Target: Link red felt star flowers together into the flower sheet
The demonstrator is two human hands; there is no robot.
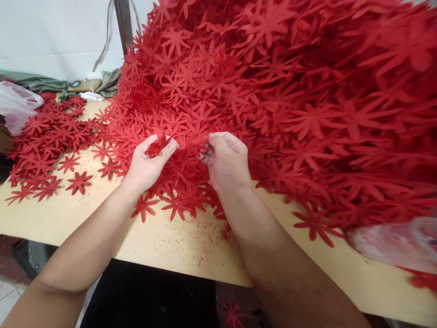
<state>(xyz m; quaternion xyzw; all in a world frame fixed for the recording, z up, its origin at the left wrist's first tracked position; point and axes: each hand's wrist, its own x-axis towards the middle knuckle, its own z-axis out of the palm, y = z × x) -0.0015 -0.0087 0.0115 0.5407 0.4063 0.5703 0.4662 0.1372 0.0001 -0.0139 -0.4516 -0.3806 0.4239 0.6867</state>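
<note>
At the centre of the frame the person stands at a wooden table [164, 246] that is almost covered by a big heap of red flower cut-outs [273, 91]. The heap fills the whole upper right of the picture and comes down to the hands.

The left hand [146, 161] is closed on a small bunch of cut-outs [155, 146], pinched between the thumb and the other fingers. The right hand [227, 159] is curled, and its fingertips press together at the edge of the heap; it seems to pinch one or two pieces there, but the fingers hide what exactly is between them.

In my judgement the step in hand is to pull single pieces from the heap and gather them in the left hand. To do it well, I think the right fingers should take one piece by its middle, not by a thin petal, because the petals look easy to bend or tear. The pull should be slow, since the pieces hook in each other.

At the middle left, more flat cut-outs [44, 141] lie spread on the table, well apart from the hands. A clear plastic bag [15, 105] is at the left edge, and another bag [396, 241] at the lower right.
</note>
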